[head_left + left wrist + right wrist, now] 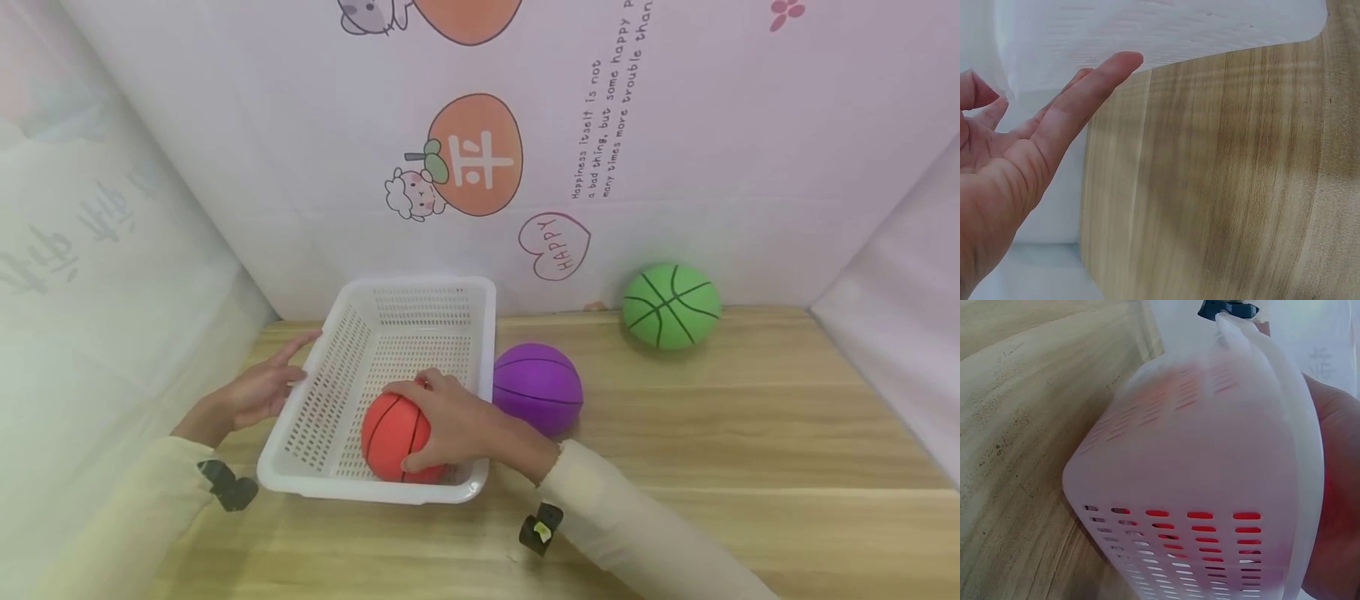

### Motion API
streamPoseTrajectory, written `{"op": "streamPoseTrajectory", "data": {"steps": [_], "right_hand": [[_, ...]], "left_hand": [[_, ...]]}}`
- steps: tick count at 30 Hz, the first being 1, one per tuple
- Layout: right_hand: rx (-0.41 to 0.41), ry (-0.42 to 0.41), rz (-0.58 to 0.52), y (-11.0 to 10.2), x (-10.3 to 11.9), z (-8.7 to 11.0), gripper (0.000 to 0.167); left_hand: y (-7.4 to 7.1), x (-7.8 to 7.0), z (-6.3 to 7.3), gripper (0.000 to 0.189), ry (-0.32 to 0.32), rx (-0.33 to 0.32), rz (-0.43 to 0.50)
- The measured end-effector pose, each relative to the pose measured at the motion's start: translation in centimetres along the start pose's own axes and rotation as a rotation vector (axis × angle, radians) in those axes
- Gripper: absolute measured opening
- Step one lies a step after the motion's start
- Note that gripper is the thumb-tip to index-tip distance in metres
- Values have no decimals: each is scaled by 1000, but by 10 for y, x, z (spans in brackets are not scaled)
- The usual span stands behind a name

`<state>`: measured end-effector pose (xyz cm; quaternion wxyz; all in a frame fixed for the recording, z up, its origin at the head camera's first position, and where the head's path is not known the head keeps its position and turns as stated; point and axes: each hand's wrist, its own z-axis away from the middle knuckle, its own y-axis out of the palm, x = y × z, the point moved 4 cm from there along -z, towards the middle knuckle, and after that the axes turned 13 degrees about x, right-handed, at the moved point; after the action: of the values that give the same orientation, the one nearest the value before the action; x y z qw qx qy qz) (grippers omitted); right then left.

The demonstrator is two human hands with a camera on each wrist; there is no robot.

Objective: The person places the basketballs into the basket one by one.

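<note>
A red ball [388, 435] with black lines lies inside the white plastic basket [489, 333], near its front right corner. My right hand [453, 421] grips the ball from above, thumb on the near side and fingers over the top. In the right wrist view, red shows through the slots of the basket wall [1197, 456], and the hand [1338, 506] is partly hidden behind the rim. My left hand [262, 390] rests against the basket's left side with its fingers extended. The left wrist view shows that hand [1041, 137] with fingertips at the basket's outer wall [1210, 28].
A purple ball [538, 387] sits right beside the basket's right wall. Farther back on the wooden table [750, 433], a green ball [671, 306] stands near the printed cloth [675, 167] that hangs behind. Pale cloth [112, 250] also closes off the left side.
</note>
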<state>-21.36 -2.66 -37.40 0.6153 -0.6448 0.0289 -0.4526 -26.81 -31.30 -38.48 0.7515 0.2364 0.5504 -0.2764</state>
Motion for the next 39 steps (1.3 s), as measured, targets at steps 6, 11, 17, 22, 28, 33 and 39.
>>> {"op": "streamPoseTrajectory", "data": {"steps": [6,11,17,22,28,33,39], "right_hand": [[27,25,1,-2,0,2,88],[71,60,-16,-3,3,4,88],[95,113,21,-5,4,7,88],[85,126,62,-9,5,10,87],[95,127,47,-9,4,11,88],[100,105,24,-9,1,12,89],[58,74,-8,-14,0,14,79]], "left_hand": [[1,1,-1,72,8,6,-13],[0,2,0,72,11,5,-14],[-1,4,1,72,16,14,-11],[-2,3,0,72,16,9,-15],[-1,4,0,72,24,24,-17],[-1,5,-1,73,14,11,-7],[-1,3,-1,73,1,0,-1]]}}
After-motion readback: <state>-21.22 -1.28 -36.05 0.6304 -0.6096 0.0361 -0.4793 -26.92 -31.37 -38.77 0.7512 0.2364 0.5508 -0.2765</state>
